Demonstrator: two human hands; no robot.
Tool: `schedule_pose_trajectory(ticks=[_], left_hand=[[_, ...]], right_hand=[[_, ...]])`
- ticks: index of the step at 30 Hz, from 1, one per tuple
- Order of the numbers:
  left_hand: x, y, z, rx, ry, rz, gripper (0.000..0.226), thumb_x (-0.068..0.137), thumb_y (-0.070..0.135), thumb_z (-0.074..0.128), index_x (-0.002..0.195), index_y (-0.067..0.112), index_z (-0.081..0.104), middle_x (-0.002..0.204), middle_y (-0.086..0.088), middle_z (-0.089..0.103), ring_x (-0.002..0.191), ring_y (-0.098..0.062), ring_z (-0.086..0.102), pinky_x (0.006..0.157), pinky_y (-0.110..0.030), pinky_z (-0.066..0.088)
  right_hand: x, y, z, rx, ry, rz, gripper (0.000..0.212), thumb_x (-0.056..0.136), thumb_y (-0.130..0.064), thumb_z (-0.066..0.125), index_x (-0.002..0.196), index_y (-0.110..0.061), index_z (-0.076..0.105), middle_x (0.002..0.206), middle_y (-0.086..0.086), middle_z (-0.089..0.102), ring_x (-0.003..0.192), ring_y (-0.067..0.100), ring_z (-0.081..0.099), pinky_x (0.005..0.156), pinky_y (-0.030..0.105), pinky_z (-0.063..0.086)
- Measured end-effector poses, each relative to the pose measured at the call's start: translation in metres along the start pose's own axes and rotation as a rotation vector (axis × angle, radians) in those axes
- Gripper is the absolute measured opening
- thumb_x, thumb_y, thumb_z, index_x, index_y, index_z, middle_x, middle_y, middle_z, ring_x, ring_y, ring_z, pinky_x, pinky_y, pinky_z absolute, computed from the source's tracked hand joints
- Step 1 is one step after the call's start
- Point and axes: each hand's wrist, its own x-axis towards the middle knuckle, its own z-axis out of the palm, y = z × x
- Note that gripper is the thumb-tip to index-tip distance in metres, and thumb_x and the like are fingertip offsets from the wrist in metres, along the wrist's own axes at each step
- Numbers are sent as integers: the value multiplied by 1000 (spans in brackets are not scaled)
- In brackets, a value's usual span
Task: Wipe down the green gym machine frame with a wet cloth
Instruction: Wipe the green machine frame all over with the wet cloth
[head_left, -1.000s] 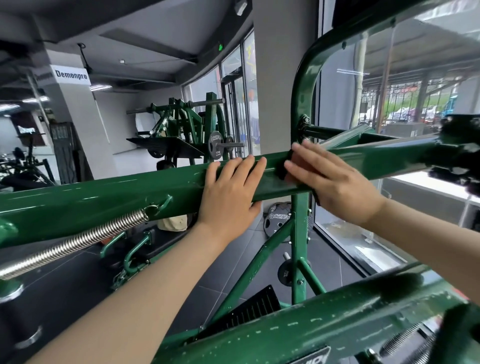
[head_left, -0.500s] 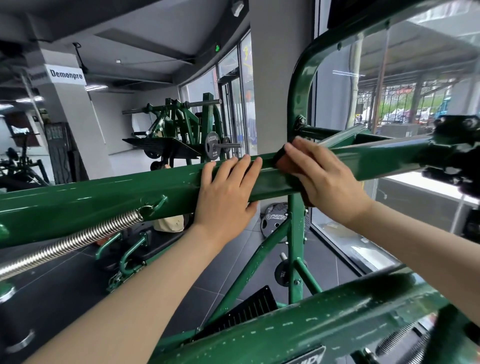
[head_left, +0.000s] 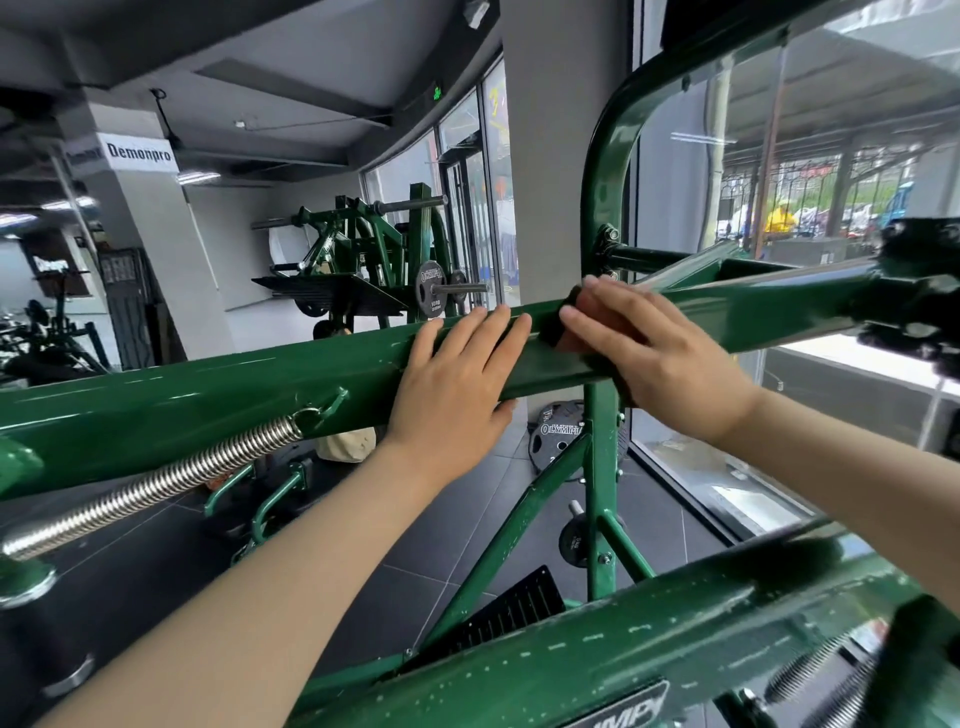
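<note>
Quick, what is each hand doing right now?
Left hand: open, flat on the green bar, holding nothing.
Right hand: open, straight fingers pressing a dark cloth against the bar.

Head view, close above green frame (head_left: 218, 395)

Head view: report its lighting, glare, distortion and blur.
Head view: daylight enters through the right-hand windows; bright streaks of glare on the green frame bar; wide-angle bending curves the bar and stretches both forearms; left hand and right hand sharp, far machines softer.

The right hand (head_left: 654, 358) hides most of the cloth (head_left: 582, 317); the green frame (head_left: 208, 395) runs past both side edges.
</note>
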Motion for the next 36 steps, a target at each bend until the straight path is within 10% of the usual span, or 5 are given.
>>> schedule_pose_trajectory(ticks=[17, 21, 25, 28, 36], left_hand=[[-16, -20, -14, 67, -64, -186, 92, 77, 59, 79, 151, 15, 46, 135, -8, 59, 124, -31, 54, 110, -49, 38], [-16, -19, -11, 42, -44, -194, 91, 76, 59, 79, 151, 17, 46, 138, -6, 59, 128, -29, 54, 112, -47, 34], [-16, -20, -12, 26, -27, -204, 92, 74, 55, 83, 149, 15, 50, 138, -7, 61, 130, -29, 55, 113, -46, 33], [-16, -20, -10, 14, -14, -210, 95, 69, 52, 88, 147, 12, 53, 138, -7, 62, 131, -30, 56, 114, -46, 33], [-16, -19, -12, 9, 14, -221, 94, 69, 54, 89, 145, 8, 56, 138, -8, 64, 130, -30, 58, 113, -42, 28]], right_hand=[[19, -28, 18, 49, 108, 52, 55, 96, 15, 53, 147, -4, 55, 153, 27, 46, 144, 46, 44, 121, 53, 36], [18, -29, 16, 20, -57, -328, 51, 103, 8, 48, 151, -9, 53, 157, 21, 46, 145, 41, 44, 117, 54, 40], [33, -41, 21, 91, 143, 122, 54, 95, 13, 56, 147, -5, 56, 150, 26, 52, 134, 44, 54, 114, 52, 43], [30, -39, 22, 10, -46, -334, 52, 101, 8, 55, 150, -9, 54, 155, 22, 49, 142, 42, 47, 117, 53, 41], [33, -40, 23, 1, -13, -304, 55, 99, 8, 58, 151, -8, 52, 155, 24, 47, 142, 44, 47, 114, 56, 44]])
